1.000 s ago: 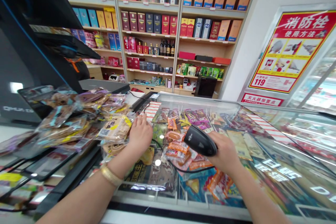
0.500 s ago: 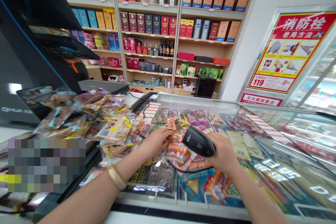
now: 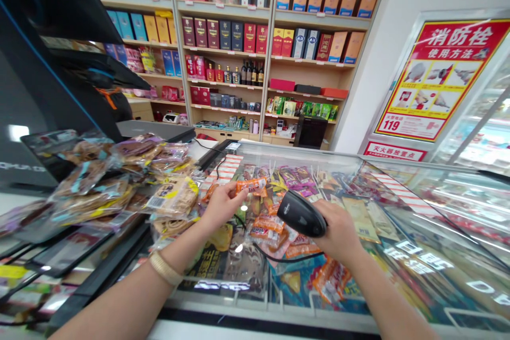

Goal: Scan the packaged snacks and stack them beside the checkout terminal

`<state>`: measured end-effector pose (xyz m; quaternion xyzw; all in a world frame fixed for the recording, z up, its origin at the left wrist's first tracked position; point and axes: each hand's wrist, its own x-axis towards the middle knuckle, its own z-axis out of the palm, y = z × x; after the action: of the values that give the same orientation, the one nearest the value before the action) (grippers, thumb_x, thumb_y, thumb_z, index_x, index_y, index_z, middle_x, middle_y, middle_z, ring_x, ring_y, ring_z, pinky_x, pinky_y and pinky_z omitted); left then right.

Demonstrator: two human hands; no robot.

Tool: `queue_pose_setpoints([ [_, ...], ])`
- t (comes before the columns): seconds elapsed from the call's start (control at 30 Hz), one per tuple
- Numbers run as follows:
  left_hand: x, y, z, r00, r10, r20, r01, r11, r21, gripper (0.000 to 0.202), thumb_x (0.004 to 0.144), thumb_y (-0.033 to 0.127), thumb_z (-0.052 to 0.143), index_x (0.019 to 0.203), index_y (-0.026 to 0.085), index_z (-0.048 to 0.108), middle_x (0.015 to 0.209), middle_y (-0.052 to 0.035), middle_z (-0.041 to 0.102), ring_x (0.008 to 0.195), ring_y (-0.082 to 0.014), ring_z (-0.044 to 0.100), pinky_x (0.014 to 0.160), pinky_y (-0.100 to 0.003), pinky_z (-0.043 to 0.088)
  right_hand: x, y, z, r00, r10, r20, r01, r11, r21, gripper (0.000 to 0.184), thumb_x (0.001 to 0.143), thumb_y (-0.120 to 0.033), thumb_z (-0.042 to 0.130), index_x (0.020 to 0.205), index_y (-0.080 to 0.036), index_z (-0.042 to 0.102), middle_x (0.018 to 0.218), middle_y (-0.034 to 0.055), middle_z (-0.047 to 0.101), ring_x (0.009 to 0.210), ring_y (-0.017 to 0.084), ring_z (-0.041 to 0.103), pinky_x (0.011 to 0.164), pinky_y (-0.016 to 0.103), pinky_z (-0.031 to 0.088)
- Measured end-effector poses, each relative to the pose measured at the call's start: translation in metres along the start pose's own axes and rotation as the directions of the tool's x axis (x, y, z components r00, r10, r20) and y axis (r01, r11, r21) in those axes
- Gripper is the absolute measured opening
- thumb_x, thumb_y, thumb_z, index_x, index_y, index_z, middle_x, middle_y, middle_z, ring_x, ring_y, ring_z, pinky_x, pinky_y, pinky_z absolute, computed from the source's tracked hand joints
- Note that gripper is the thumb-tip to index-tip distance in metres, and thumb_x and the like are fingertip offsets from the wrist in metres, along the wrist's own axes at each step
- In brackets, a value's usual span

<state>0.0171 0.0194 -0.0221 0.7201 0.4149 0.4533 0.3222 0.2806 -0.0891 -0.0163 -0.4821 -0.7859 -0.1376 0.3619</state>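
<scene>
My right hand (image 3: 341, 229) is wrapped round a black barcode scanner (image 3: 299, 214), whose head points left. Between the fingers of my left hand (image 3: 220, 205) is a small orange snack packet (image 3: 252, 186), held above the glass top just left of the scanner. More orange-wrapped snacks (image 3: 266, 227) lie in a loose pile under and beside the scanner. The scanner's black cable (image 3: 289, 261) curves below them. A gold bangle (image 3: 165, 268) circles my left wrist.
Clear bags of flat brown snacks (image 3: 173, 195) are heaped at the left, beside a dark till screen (image 3: 59, 0). The glass-topped case (image 3: 338, 154) holds many colourful packets. Shelves of boxed bottles (image 3: 227, 53) line the back wall. A red fire-hydrant notice (image 3: 442, 77) hangs at the right.
My left hand has moved left and slightly up from the pile, now with an orange snack packet in its fingers. The scanner in my right hand has stayed in place.
</scene>
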Motion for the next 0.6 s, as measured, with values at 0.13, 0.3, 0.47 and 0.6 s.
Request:
queue_pose_setpoints([
  [0.13,-0.002,0.006,-0.002,0.998,-0.044,-0.045,0.04,0.996,-0.075,0.032,0.078,0.046,0.054,0.064,0.018,0.053,0.053,0.0041,0.05,0.049,-0.0092,0.042,0.048,-0.021,0.031,0.0,-0.001,0.0,1.0,0.005,0.014,-0.005,1.0,-0.006,0.018,0.077,-0.026,0.057,0.093,-0.021,0.064,0.073,0.0032,0.062,0.068,0.018,0.057,0.062,0.027,0.039],
  [0.3,-0.004,0.011,-0.001,0.999,-0.03,-0.027,0.027,0.996,-0.088,0.03,0.077,0.046,0.054,0.064,0.019,0.05,0.051,0.0058,0.046,0.048,-0.0088,0.039,0.047,-0.021,0.03,0.001,-0.003,-0.001,0.999,0.025,0.033,-0.024,0.999,-0.024,0.015,0.075,-0.024,0.057,0.088,-0.021,0.063,0.071,0.0027,0.061,0.067,0.018,0.056,0.061,0.028,0.038],
  [0.47,-0.004,0.013,-0.001,1.0,-0.018,0.0,0.018,0.994,-0.107,0.03,0.076,0.046,0.055,0.066,0.018,0.052,0.05,0.0061,0.046,0.049,-0.0089,0.039,0.048,-0.021,0.03,0.003,-0.004,-0.002,0.999,0.013,0.045,-0.012,1.0,-0.021,0.013,0.073,-0.023,0.058,0.085,-0.021,0.062,0.071,0.0022,0.061,0.066,0.017,0.056,0.06,0.028,0.037],
  [0.6,-0.004,0.012,-0.001,1.0,-0.009,0.013,0.011,0.994,-0.112,0.029,0.077,0.045,0.054,0.07,0.018,0.055,0.053,0.0057,0.047,0.051,-0.0094,0.04,0.049,-0.021,0.031,0.003,-0.005,-0.003,0.999,0.006,0.048,-0.005,1.0,-0.018,0.011,0.074,-0.025,0.058,0.084,-0.02,0.061,0.069,0.0016,0.06,0.065,0.017,0.055,0.06,0.027,0.037],
])
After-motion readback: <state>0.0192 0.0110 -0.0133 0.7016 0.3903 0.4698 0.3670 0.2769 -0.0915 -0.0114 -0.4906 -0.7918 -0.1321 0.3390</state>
